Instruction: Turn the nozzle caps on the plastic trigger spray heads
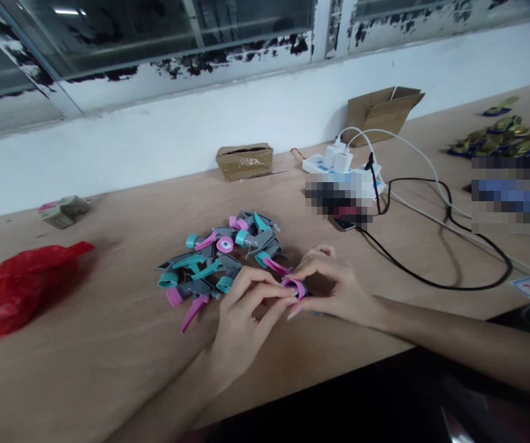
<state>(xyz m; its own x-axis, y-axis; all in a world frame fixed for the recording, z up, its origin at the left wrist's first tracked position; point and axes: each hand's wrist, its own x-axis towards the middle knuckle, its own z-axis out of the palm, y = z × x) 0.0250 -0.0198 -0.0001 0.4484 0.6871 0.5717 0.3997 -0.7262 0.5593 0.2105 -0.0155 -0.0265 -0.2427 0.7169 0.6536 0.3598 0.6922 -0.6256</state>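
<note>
A heap of grey spray-trigger heads with teal and pink caps and levers lies on the wooden table. Just right of the heap, my left hand and my right hand meet around one small grey part with a pink ring. The fingers of both hands are curled and pinch this piece between them. Most of the piece is hidden by my fingers. A loose pink lever lies by my left hand at the heap's near edge.
A red plastic bag lies at the left. At the back stand a taped brown box, an open cardboard box and a white power strip with black and white cables trailing right. Blue-and-gold parts sit far right.
</note>
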